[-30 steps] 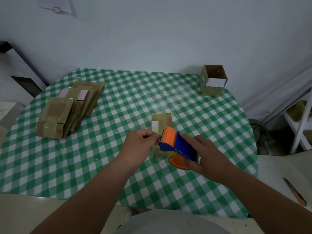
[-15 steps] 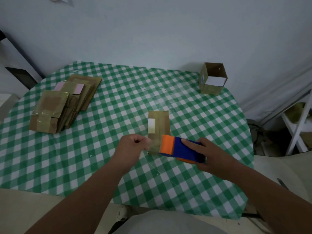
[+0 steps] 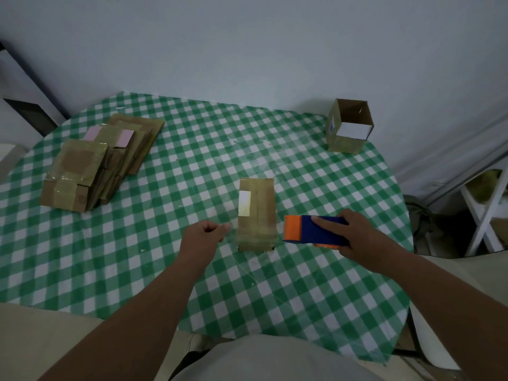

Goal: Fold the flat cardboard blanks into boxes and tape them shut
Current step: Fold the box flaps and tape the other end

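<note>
A small brown cardboard box [image 3: 257,213] with a white label lies in the middle of the green checked table [image 3: 192,171]. My right hand [image 3: 357,237] grips a blue and orange tape dispenser [image 3: 313,231] just right of the box's near end. My left hand [image 3: 204,237] is to the left of the box, fingers pinched on the end of a clear tape strip [image 3: 233,233] that stretches across the box's near end toward the dispenser.
A stack of flat cardboard blanks [image 3: 101,160] lies at the far left of the table. An open-topped folded box [image 3: 349,126] stands at the far right corner. A white frame [image 3: 486,213] stands off the table's right edge.
My hands have drawn apart, the left going left and the right carrying the dispenser to the right, and the tape now spans the box's near end. The camera tilted down slightly.
</note>
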